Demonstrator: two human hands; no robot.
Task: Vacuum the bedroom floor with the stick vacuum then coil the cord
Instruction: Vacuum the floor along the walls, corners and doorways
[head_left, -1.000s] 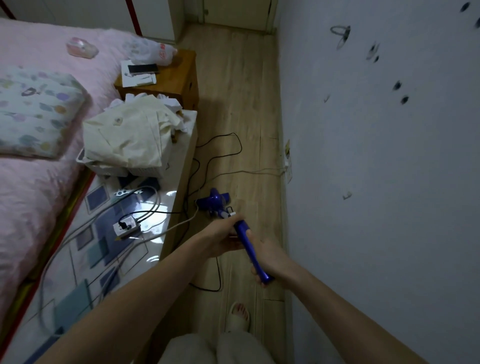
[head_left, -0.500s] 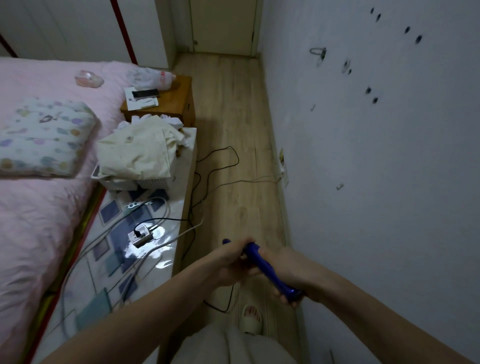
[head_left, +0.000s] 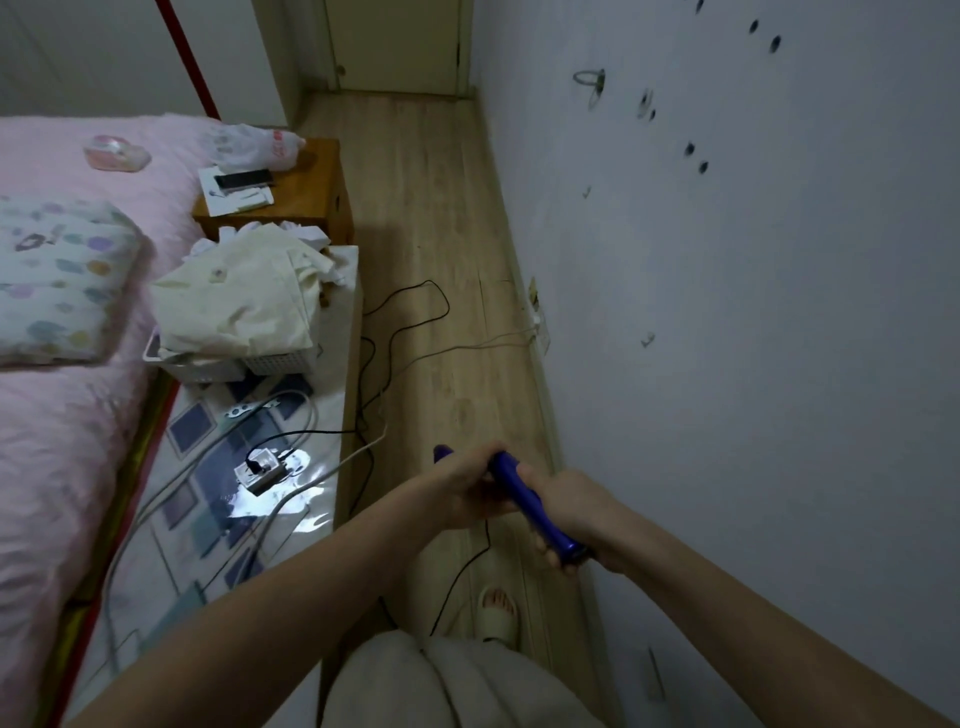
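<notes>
Now you had drawn the stick vacuum (head_left: 524, 499) back toward you, both left hand (head_left: 467, 483) and right hand (head_left: 566, 506) wrapped round its handle, its head apparently hidden; cord (head_left: 410, 306) lay uncoiled on the floor (head_left: 441, 218).

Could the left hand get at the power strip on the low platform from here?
Probably yes, once freed: the left hand grips the blue vacuum handle, so it must let go first. The power strip lies uncovered to its left on the platform, only cables around it.
</notes>
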